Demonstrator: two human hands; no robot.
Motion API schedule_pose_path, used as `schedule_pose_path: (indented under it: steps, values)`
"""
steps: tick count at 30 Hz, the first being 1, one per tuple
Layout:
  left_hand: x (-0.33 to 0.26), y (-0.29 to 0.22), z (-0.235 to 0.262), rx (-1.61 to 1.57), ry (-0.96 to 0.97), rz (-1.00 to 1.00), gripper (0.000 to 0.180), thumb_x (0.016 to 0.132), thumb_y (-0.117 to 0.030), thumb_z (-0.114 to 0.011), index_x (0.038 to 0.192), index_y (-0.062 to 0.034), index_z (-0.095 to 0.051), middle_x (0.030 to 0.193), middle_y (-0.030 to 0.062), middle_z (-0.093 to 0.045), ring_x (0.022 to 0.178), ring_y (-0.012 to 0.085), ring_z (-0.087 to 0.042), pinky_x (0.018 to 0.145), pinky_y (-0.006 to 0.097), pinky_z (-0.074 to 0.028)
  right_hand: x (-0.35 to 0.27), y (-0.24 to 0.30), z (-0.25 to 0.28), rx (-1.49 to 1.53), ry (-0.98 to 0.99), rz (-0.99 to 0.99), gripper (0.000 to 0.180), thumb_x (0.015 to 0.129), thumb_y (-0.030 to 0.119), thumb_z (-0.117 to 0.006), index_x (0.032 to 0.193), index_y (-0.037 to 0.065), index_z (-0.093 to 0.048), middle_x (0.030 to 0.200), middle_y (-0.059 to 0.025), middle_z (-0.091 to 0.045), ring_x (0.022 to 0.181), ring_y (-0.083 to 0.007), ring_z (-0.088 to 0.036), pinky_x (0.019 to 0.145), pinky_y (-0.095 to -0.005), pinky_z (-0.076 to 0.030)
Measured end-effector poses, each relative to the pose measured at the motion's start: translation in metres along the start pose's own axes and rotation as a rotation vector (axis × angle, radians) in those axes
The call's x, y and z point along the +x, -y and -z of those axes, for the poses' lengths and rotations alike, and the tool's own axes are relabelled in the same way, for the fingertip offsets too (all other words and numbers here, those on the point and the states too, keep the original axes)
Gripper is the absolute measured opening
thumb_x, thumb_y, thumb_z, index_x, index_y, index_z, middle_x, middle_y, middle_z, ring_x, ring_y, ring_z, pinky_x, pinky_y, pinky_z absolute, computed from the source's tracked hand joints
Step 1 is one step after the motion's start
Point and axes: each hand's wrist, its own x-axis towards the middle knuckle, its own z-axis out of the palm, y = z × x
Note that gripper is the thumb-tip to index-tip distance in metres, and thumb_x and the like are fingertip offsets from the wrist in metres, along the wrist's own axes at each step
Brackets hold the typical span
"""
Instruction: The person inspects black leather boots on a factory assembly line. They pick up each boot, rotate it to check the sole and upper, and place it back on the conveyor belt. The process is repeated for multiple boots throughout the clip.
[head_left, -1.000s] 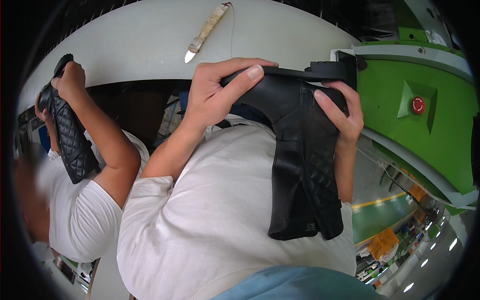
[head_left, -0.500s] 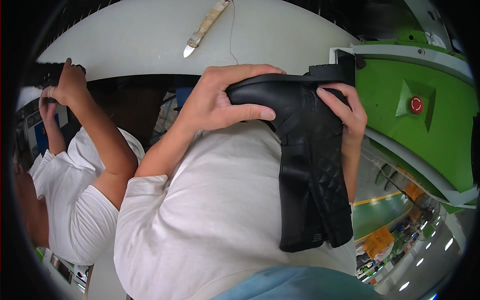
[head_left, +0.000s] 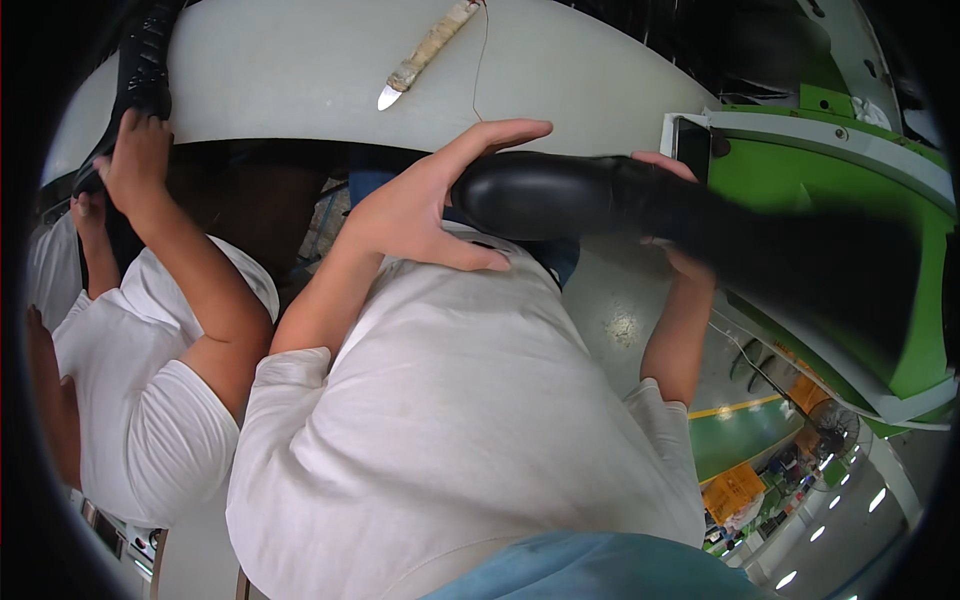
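Note:
A black leather boot (head_left: 550, 195) lies sideways before my chest. Its rounded toe faces left, and the blurred shaft stretches right across a green machine. My right hand (head_left: 690, 264) grips it near the ankle, with fingertips over the upper edge and the rest of the hand below; the boot hides part of it. Around the toe, my left hand (head_left: 415, 205) is open, thumb and fingers spread wide. The toe reaches in between them, near the palm; whether it touches cannot be made out.
On the white table (head_left: 270, 70) lies a knife (head_left: 430, 55) with a wrapped handle, beside a thin cord. The green machine (head_left: 790, 170) stands at the right. A co-worker at the left holds another black boot (head_left: 145, 65). A fan (head_left: 835, 425) stands farther off, lower right.
The boot has turned from shaft hanging down to shaft pointing right, and its sole no longer shows. My left hand has loosened from the toe. The co-worker's boot has swung upright.

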Motion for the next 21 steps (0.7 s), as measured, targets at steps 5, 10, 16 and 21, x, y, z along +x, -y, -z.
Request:
schedule_pose_path:
  steps: [5,10,16,21]
  values:
    - [-0.013,-0.006,-0.012,-0.226,-0.116,0.345,0.092,0.084,-0.003,-0.096,0.166,-0.0029,-0.055,0.165,0.0183,-0.062,0.135,0.028,-0.073,0.107,0.039,-0.062,0.018,0.016,-0.005,0.002,-0.095,-0.373,0.057,0.114,0.054,-0.066,0.112,-0.003,-0.074,0.093,-0.0091,-0.075,0.06,-0.0135,-0.065,0.057,-0.0252,-0.052]
    - [-0.018,0.014,-0.012,0.369,-0.265,0.103,0.064,0.08,-0.018,-0.101,0.139,-0.005,-0.08,0.121,0.0115,-0.084,0.096,0.0193,-0.078,0.075,0.029,-0.06,0.025,0.022,-0.031,-0.453,-0.204,-0.263,0.056,0.111,0.05,-0.074,0.124,-0.004,-0.078,0.083,-0.0059,-0.075,0.075,-0.0102,-0.069,0.069,-0.0293,-0.054]
    - [-0.021,0.028,-0.012,0.609,-0.365,-0.069,0.065,0.073,-0.019,-0.104,0.133,-0.0053,-0.083,0.125,0.0121,-0.084,0.107,0.0278,-0.08,0.085,0.034,-0.064,0.014,0.033,-0.058,-0.862,-0.282,0.439,0.056,0.079,0.036,-0.103,0.123,0.009,-0.083,0.106,-0.006,-0.072,0.092,-0.0252,-0.067,0.078,-0.0378,-0.054]
    - [-0.02,0.027,-0.014,0.533,-0.389,-0.156,0.063,0.07,-0.018,-0.105,0.128,-0.005,-0.085,0.125,0.012,-0.084,0.11,0.0304,-0.08,0.099,0.039,-0.063,0.0,0.025,-0.098,-0.801,0.0,0.665,0.06,0.066,0.023,-0.108,0.121,0.013,-0.084,0.108,-0.0028,-0.07,0.1,-0.0272,-0.064,0.082,-0.0392,-0.055]
